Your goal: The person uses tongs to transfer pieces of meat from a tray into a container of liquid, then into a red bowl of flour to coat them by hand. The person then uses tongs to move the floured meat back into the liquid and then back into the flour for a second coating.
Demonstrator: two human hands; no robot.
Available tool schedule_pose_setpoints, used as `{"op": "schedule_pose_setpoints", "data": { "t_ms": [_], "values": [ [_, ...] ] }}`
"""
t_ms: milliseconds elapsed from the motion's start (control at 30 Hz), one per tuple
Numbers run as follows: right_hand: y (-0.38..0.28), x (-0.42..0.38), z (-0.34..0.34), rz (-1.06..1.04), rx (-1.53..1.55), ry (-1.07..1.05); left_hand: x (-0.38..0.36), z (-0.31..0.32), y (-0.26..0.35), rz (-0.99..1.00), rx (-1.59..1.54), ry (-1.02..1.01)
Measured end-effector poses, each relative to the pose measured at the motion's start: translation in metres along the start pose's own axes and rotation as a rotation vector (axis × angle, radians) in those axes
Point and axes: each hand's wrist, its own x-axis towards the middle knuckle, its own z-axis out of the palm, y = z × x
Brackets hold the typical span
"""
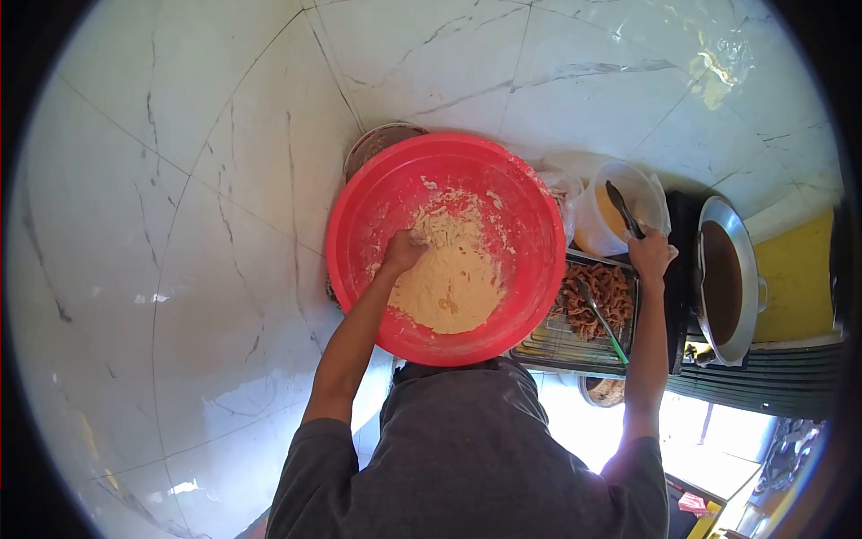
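Observation:
My left hand (406,251) reaches into a big red plastic basin (359,313), at the left edge of a mound of pale yellowish flour (449,286). Its fingers are curled together, and what they may hold is hidden. A few small wet-looking spots mark the flour's surface. My right hand (653,253) grips a long black utensil (620,203), whose far end reaches over a translucent plastic tub (640,190) with yellow contents. Whether that utensil is a spoon or tongs I cannot make out.
Right of the basin, a metal tray (548,349) holds brown fried pieces (603,301) and green-tipped tongs (611,334). Farther right sits a wide metal pan (750,289) of brown liquid. A clear plastic bag (564,193) stands beside the tub. White marbled tiles (206,198) wall the left and back.

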Motion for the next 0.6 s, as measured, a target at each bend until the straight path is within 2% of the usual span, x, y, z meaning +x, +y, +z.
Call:
{"op": "schedule_pose_setpoints", "data": {
  "t_ms": [167, 267, 367, 467, 600],
  "values": [
    [-0.018, -0.003, -0.019, -0.032, 0.204, 0.007, 0.008, 0.005, -0.015, 0.012, -0.023, 0.003],
    [-0.034, -0.015, -0.037, -0.151, 0.403, 0.006, 0.005, 0.001, -0.011, -0.046, 0.044, -0.051],
    [-0.067, -0.038, -0.066, -0.343, 0.427, -0.149, -0.009, -0.006, 0.012, -0.077, 0.047, -0.082],
    [-0.089, -0.06, -0.059, -0.636, 0.239, -0.308, -0.008, -0.003, 0.011, -0.038, 0.042, -0.047],
    [-0.109, -0.104, -0.01, -0.852, 0.089, -0.39, -0.011, -0.003, 0.017, -0.002, 0.01, -0.024]
  ]
}}
